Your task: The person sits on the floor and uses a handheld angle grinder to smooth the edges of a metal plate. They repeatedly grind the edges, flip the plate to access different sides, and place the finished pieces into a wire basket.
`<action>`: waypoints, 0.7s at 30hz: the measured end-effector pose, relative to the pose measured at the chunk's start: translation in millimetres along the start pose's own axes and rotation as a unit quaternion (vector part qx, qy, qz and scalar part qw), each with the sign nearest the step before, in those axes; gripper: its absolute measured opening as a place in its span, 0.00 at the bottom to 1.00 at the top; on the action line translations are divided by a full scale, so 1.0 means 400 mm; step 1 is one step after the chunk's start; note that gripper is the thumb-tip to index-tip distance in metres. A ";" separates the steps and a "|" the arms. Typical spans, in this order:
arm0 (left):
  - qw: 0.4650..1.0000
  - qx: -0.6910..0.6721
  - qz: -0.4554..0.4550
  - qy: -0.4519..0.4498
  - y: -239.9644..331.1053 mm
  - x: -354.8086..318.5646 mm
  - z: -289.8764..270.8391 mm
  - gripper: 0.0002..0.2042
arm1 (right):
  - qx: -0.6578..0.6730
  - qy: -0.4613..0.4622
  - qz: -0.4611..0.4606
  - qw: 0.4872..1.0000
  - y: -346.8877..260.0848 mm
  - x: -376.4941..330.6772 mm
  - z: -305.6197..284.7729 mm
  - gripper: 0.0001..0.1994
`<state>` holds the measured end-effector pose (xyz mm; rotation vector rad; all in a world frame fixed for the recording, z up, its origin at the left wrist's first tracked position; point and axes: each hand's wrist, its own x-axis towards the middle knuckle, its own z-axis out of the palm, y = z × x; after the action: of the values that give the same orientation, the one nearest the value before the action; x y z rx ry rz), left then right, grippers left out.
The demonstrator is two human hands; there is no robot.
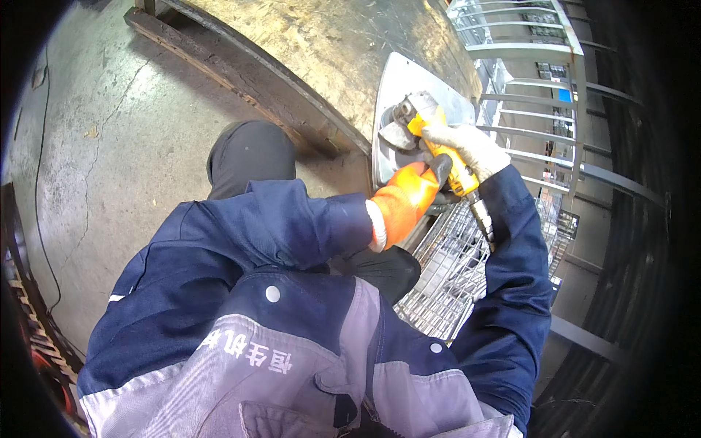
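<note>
A yellow angle grinder (460,175) with a grey metal head and guard is tilted over a pale metal sheet part (398,77). My right hand (471,146), in a white glove, is closed round the grinder's body near its head. My left hand (405,196) wears an orange glove with dark fingertips. Its fingers are closed at the grinder's lower side, partly hidden by the tool. From the grinder's rear end a cord (482,219) runs down by my right sleeve. The guard hides much of the disc, so I cannot tell whether it touches the sheet part.
The sheet part lies at the corner of a worn workbench (314,51) with a dark edge. A wire mesh basket (445,270) stands below my hands. Pale metal railings (533,95) rise at the right. A dark cable (40,168) crosses the concrete floor (109,146) at the left.
</note>
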<state>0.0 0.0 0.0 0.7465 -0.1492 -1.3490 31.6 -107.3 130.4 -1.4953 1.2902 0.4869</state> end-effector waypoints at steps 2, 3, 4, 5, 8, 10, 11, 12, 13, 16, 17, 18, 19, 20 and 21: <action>1.000 -0.014 -0.009 -0.026 -0.004 -0.030 -0.012 0.27 | 0.002 -0.005 -0.029 1.000 0.028 -0.018 0.021 0.17; 1.000 0.012 0.016 -0.008 -0.003 -0.044 -0.018 0.27 | -0.001 0.011 -0.042 0.999 0.042 -0.016 0.037 0.16; 0.998 0.058 0.022 0.000 -0.019 -0.083 -0.011 0.26 | -0.013 0.015 -0.028 0.999 0.071 -0.040 0.042 0.16; 0.995 0.101 0.023 0.006 -0.030 -0.113 -0.008 0.26 | -0.015 0.009 -0.022 1.000 0.098 -0.060 0.046 0.17; 0.979 0.203 -0.001 -0.015 -0.059 -0.197 0.006 0.25 | -0.025 0.013 -0.014 1.000 0.197 -0.116 0.054 0.18; 0.966 0.250 -0.009 -0.061 -0.076 -0.229 -0.010 0.21 | -0.017 0.024 -0.023 0.999 0.268 -0.145 0.053 0.19; 0.929 0.321 0.078 -0.165 -0.076 -0.229 -0.038 0.19 | 0.047 0.033 -0.061 0.997 0.316 -0.163 0.059 0.20; 0.870 0.381 0.168 -0.264 -0.066 -0.214 -0.071 0.17 | 0.056 0.062 -0.055 0.995 0.357 -0.187 0.052 0.20; 0.830 0.406 0.181 -0.337 -0.057 -0.209 -0.089 0.17 | 0.067 0.091 -0.048 0.992 0.400 -0.214 0.046 0.20; 0.920 0.200 -0.282 -0.185 -0.021 -0.154 -0.107 0.16 | 0.342 0.044 -0.076 0.936 0.546 -0.269 0.061 0.18; 0.927 0.126 -0.335 -0.112 -0.002 -0.130 -0.133 0.19 | 0.467 -0.003 -0.086 0.880 0.592 -0.272 0.075 0.18; 0.958 0.111 -0.251 -0.083 0.011 -0.122 -0.170 0.20 | 0.527 -0.037 -0.126 0.840 0.636 -0.272 0.090 0.19; 0.960 0.104 -0.251 -0.063 0.022 -0.084 -0.179 0.21 | 0.606 -0.129 -0.169 0.766 0.673 -0.254 0.107 0.20; 0.966 0.098 -0.228 -0.069 0.025 -0.051 -0.187 0.23 | 0.620 -0.105 -0.178 0.757 0.705 -0.243 0.117 0.20; 0.972 0.086 -0.206 -0.080 0.019 -0.031 -0.194 0.24 | 0.640 -0.104 -0.197 0.735 0.736 -0.235 0.133 0.21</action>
<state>42.6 42.5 -50.9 0.8435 -0.2511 -1.8102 -245.1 22.6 59.3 -0.4333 0.7263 -0.4878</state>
